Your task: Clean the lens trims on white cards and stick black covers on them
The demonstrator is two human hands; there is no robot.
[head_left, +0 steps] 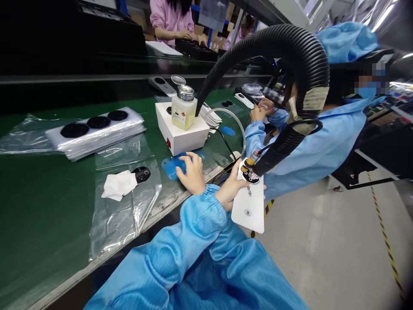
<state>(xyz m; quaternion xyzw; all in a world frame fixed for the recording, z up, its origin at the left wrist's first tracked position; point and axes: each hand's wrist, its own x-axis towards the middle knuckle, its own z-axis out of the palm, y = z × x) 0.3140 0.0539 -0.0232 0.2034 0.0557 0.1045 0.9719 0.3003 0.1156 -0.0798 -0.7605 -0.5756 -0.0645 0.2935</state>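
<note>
My left hand lies on a blue pad at the green belt's near edge, fingers curled loosely, nothing visibly in them. My right hand grips a white phone back cover and holds it off the table edge, with its black camera ring up under a nozzle at the end of a black corrugated hose. Both arms wear blue sleeves.
A white box carries a solvent bottle. A stack of bagged white covers lies far left. A white cloth and a small black part rest on plastic bags. A co-worker in blue works at right; another in pink sits beyond.
</note>
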